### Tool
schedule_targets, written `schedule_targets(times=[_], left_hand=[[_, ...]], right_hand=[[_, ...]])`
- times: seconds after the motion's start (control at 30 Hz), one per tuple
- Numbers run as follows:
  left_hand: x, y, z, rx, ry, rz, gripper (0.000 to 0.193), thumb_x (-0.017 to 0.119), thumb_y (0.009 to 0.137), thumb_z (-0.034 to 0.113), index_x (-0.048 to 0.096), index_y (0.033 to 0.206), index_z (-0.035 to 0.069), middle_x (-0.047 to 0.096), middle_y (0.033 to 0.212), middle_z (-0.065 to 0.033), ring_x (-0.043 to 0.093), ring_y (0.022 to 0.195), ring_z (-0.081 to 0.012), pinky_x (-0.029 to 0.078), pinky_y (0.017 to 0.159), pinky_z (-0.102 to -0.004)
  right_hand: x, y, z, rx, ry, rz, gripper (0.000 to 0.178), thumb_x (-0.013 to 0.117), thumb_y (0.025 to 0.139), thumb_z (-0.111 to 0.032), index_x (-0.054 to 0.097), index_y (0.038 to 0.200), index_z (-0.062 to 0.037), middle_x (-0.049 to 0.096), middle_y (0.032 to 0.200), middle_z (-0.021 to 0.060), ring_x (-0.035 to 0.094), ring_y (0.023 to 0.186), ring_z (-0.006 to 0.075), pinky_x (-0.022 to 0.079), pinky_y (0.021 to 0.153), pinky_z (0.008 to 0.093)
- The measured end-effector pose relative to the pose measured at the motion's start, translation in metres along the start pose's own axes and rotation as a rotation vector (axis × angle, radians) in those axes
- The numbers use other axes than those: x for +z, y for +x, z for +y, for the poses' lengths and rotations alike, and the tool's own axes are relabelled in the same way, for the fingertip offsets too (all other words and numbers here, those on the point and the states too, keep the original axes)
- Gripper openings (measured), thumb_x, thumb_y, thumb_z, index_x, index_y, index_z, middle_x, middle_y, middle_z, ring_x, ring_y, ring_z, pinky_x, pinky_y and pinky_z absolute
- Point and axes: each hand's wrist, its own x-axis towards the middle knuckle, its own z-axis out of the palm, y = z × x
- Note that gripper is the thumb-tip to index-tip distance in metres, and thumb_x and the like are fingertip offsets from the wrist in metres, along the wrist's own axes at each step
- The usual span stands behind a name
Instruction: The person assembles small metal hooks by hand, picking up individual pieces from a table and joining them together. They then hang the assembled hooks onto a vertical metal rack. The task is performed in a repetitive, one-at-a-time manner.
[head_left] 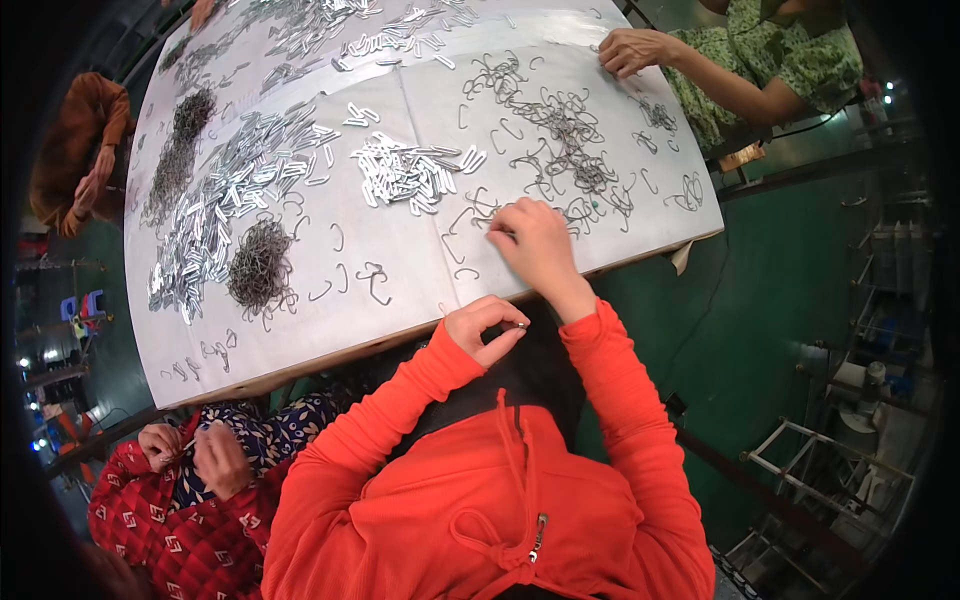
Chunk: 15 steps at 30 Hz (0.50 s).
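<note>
My left hand (484, 326) is just off the table's near edge, thumb and forefinger pinched on a small metal piece (521, 325); its exact kind is too small to tell. Over the white tabletop (395, 245), my right hand (537, 246) reaches down with bent fingers among loose bent wire hooks (480, 205). Whatever its fingertips grip is hidden. More thin grey wire hooks (570, 140) lie scattered beyond that hand. Left of them is a heap of shiny, flat, elongated metal pieces (405, 175).
A dense clump of dark wire hooks (259, 265) and a long spread of shiny pieces (215, 200) cover the table's left. Another person's hand (632, 52) rests at the far right edge. A co-worker's hands (220, 460) work close at my left.
</note>
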Motion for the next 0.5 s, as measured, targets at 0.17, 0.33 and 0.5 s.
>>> schedule_targets(times=[0.17, 0.33, 0.5], left_hand=[[-0.008, 0.005, -0.002, -0.006, -0.015, -0.029, 0.014, 0.064, 0.078, 0.0, 0.064, 0.091, 0.003, 0.063, 0.088, -0.0073, 0.062, 0.077, -0.0161, 0.049, 0.068, -0.0251], [0.001, 0.005, -0.002, -0.002, -0.039, -0.054, 0.013, 0.063, 0.079, 0.0, 0.064, 0.091, 0.003, 0.062, 0.087, -0.0073, 0.062, 0.077, -0.0169, 0.049, 0.067, -0.0262], [0.0, 0.003, -0.005, 0.039, -0.007, -0.081, 0.011, 0.062, 0.079, 0.0, 0.063, 0.09, 0.003, 0.062, 0.087, -0.0078, 0.062, 0.077, -0.0182, 0.05, 0.067, -0.027]], right_hand=[[-0.011, 0.024, 0.005, 0.104, 0.071, 0.037, 0.008, 0.07, 0.072, -0.011, 0.065, 0.078, -0.0082, 0.056, 0.07, 0.0062, 0.056, 0.067, 0.0217, 0.045, 0.062, 0.0339], [0.002, 0.046, -0.012, -0.132, 0.027, -0.064, 0.008, 0.07, 0.072, -0.012, 0.066, 0.078, -0.0099, 0.058, 0.074, 0.0068, 0.057, 0.072, 0.0235, 0.044, 0.066, 0.0359], [0.016, 0.05, -0.015, -0.263, -0.189, -0.148, 0.004, 0.066, 0.073, -0.01, 0.062, 0.074, -0.0097, 0.057, 0.075, 0.0057, 0.056, 0.075, 0.0243, 0.04, 0.07, 0.0375]])
